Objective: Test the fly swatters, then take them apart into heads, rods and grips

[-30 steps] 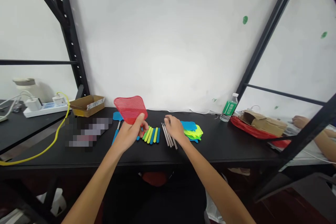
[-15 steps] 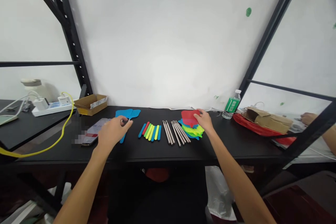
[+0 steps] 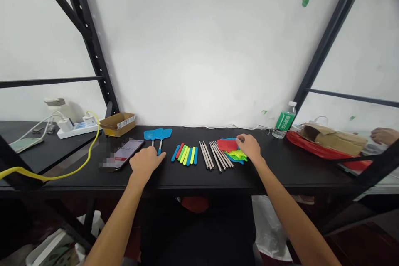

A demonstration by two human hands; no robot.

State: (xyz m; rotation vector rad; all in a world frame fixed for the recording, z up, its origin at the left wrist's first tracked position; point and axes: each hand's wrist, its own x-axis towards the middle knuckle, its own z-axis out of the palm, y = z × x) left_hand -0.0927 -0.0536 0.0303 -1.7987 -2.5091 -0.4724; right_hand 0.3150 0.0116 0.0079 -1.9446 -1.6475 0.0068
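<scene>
Two blue fly swatters, a left one and a right one, lie side by side at the left. My left hand is closed over the lower end of the left one, hiding its handle; its thumb reaches beside the right one's handle. At the right, my right hand pinches the edge of a red fly swatter head on top of a pile of blue and yellow-green heads. Between the hands are a row of coloured handles and two groups of metal rods.
A phone and an open cardboard box are on the left of the black table. A water bottle stands at the back right. Beyond the shelf post, another person's hand shows near a red bag.
My left hand has moved down toward the swatter handles, uncovering the two rods. The red head now lies lower on the pile, my right hand still at it. The view has shifted slightly.
</scene>
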